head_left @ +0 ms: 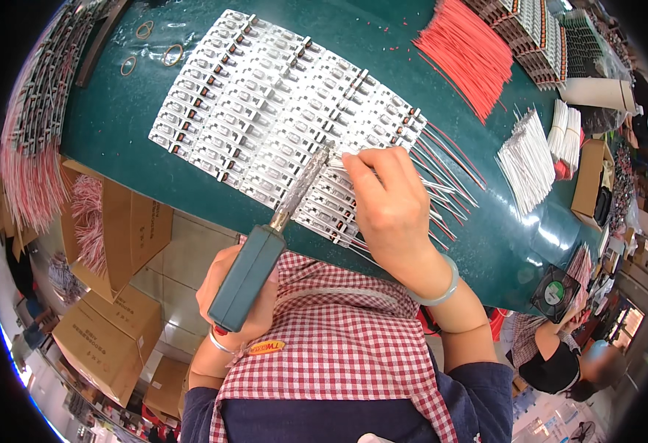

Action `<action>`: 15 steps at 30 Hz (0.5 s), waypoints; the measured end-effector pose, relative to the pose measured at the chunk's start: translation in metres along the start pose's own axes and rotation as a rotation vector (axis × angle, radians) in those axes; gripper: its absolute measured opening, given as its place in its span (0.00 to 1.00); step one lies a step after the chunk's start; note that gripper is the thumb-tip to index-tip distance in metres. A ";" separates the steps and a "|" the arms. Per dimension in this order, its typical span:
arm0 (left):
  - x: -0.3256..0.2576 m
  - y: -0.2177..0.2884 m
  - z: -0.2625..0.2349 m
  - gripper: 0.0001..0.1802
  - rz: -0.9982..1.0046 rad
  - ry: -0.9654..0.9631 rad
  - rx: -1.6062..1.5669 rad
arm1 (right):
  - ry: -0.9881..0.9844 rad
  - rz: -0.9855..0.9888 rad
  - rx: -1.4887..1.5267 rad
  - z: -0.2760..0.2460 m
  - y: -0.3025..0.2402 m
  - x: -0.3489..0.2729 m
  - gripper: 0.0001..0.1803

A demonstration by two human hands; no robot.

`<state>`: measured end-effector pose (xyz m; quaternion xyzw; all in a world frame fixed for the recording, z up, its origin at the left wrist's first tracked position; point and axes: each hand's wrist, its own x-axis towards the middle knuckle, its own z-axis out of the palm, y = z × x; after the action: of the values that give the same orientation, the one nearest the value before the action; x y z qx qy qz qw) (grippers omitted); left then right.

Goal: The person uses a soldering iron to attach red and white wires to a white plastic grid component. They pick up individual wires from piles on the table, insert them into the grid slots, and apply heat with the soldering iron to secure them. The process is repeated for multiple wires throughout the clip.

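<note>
My left hand (239,288) is closed around the green handle of a soldering iron (249,275). Its metal barrel points up and away, and the tip is at the boards. Close to that tip, my right hand (394,207) pinches a thin wire, mostly covered by the fingers. Beneath both lies a wide panel of white circuit boards (265,96) in rows, with small dark and copper-coloured parts. Red and white wires (449,188) stick out from the panel's right side, past my right hand.
A red wire pile (466,55) and a white wire bundle (527,162) lie on the green table (486,258). Rubber bands (173,55) are at the far left. A small fan (555,293) stands at the right edge. Cardboard boxes (110,343) sit lower left; another person (560,362) works at right.
</note>
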<state>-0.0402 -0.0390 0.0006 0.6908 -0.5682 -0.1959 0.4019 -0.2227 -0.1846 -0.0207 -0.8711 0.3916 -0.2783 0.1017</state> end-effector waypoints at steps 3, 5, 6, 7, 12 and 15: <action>0.000 -0.003 0.002 0.14 0.035 0.001 0.002 | 0.037 0.036 0.019 -0.007 0.000 0.003 0.17; -0.001 -0.005 0.003 0.15 0.007 -0.001 -0.013 | 0.049 0.028 0.018 -0.006 0.004 0.004 0.17; -0.001 -0.005 0.003 0.15 -0.007 -0.003 -0.020 | 0.055 0.025 0.019 -0.004 0.005 0.005 0.17; 0.001 -0.004 0.003 0.15 -0.007 -0.008 -0.016 | 0.049 0.028 0.016 -0.003 0.006 0.005 0.17; 0.010 0.003 0.003 0.15 -0.020 -0.042 -0.064 | 0.035 0.026 -0.003 0.002 0.009 0.006 0.16; 0.013 0.002 0.005 0.15 -0.003 -0.066 -0.082 | 0.028 0.025 -0.012 0.002 0.007 0.008 0.16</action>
<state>-0.0413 -0.0531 0.0020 0.6677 -0.5717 -0.2422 0.4107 -0.2222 -0.1951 -0.0217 -0.8628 0.4055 -0.2869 0.0942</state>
